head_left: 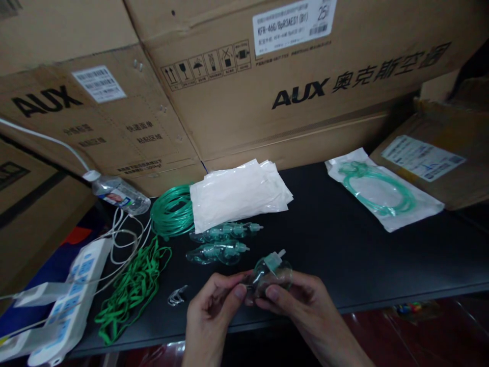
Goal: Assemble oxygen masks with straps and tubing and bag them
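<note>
Pinching a clear mask (273, 261) in the closed grip of left hand (216, 303) and right hand (307, 302) near the front of the tabletop (336, 244), seemingly partway along, with one filled bag (376, 184) and other masks (219, 250), green straps (132, 286), tubes (171, 210) and little clips (177, 295) left loose.

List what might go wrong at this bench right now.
1. The clear mask is held by the left hand and right hand near the front edge of the black table; if it slipped, it might drop to the floor.
2. The small thin strips lie loose beside the left hand, so a stray brush could scatter them.
</note>
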`<state>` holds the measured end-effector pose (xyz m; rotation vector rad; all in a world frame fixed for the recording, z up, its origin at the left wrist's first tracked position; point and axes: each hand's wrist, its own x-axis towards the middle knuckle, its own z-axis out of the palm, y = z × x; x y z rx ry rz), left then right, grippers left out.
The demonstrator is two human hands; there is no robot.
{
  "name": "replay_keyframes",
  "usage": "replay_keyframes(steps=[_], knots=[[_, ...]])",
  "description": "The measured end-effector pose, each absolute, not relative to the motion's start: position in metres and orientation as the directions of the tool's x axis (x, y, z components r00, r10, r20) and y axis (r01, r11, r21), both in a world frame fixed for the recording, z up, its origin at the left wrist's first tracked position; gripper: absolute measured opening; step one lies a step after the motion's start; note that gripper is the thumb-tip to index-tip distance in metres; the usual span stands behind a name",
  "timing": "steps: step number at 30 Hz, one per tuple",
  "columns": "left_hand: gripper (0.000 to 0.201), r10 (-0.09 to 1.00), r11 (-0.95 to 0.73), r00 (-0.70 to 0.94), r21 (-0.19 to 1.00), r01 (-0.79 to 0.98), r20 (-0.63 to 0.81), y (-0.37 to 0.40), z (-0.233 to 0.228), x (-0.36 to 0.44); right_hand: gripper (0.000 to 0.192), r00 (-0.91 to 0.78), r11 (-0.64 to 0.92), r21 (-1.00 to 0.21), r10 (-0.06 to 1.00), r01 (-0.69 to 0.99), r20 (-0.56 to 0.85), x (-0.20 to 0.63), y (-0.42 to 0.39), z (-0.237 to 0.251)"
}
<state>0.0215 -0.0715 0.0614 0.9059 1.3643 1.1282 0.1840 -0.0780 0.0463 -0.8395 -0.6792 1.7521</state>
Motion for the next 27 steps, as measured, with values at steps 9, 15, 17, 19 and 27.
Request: replay_keyframes(steps=[9,15,17,19,27], knots=[[0.021,0.97,0.037,-0.241,0.999,0.011,-0.033,-0.083,0.059,0.028,0.009,-0.001,-0.136,-0.849,0.988,-0.51,-0.157,0.178,-0.081,0.046],[0.005,0.981,-0.128,-0.13,0.985,0.114,0.142,-0.079,0.054,0.022,0.009,0.036,-0.111,-0.897,0.989,-0.428,-0.14,0.179,-0.084,0.042],[0.008,0.98,-0.169,-0.08,0.975,0.147,0.182,-0.077,0.053,0.018,0.011,0.032,-0.11,-0.902,0.99,-0.418,-0.136,0.179,-0.084,0.041],[0.009,0.978,-0.189,-0.056,0.966,0.179,0.201,-0.075,0.053,0.016,0.014,0.019,-0.112,-0.903,0.991,-0.415,-0.132,0.179,-0.085,0.04],[0.005,0.976,-0.202,-0.041,0.963,0.177,0.213,-0.076,0.052,0.018,0.022,-0.045,-0.217,-0.847,0.974,-0.486,-0.224,0.182,-0.089,0.043]])
